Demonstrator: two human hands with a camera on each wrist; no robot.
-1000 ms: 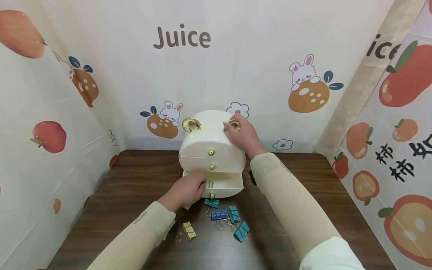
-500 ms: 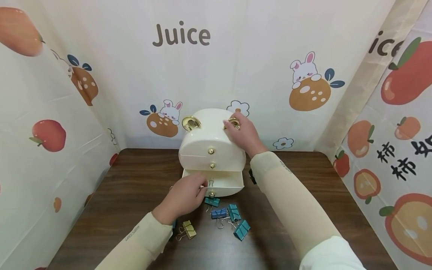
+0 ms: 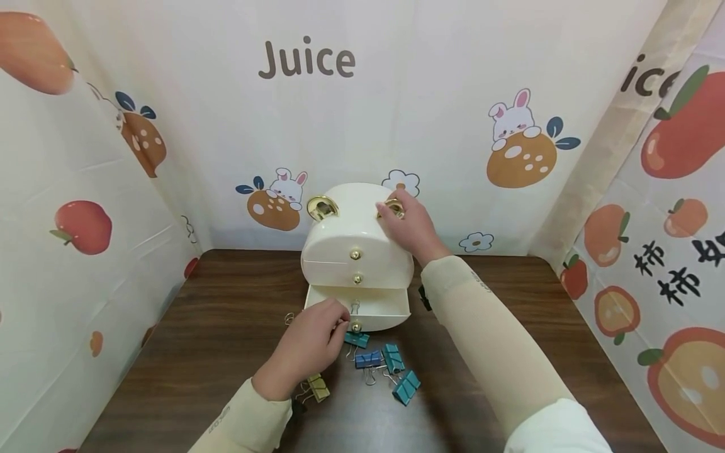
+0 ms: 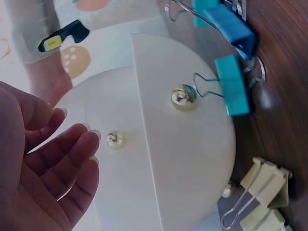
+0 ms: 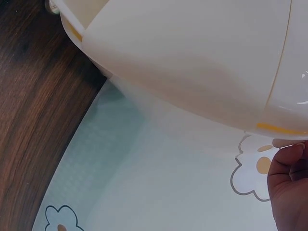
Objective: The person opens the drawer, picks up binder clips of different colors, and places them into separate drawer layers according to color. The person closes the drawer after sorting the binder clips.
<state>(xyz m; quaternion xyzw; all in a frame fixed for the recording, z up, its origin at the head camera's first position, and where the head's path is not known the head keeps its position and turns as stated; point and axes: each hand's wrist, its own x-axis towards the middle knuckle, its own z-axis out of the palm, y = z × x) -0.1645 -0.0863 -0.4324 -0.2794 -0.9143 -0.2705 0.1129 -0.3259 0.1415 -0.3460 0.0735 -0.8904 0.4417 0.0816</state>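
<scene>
A white rounded drawer box with gold ears and knobs stands on the table, its bottom drawer pulled out. Silver wire loops show at the drawer. My right hand grips the gold ear on the right; the right wrist view shows only part of that hand. My left hand hovers in front of the drawer's left side. In the left wrist view its fingers are loosely bent, with nothing between them. Below the drawer lie teal binder clips and a blue binder clip.
Pale yellow binder clips lie beside the box, and one yellow clip is partly behind my left hand. Another gold ear tops the box's left side. A printed curtain hangs behind the dark wooden table.
My left hand has drawn back from the drawer toward the front, now partly covering the yellow clip. The right hand stays on the ear, and the drawer has not moved.
</scene>
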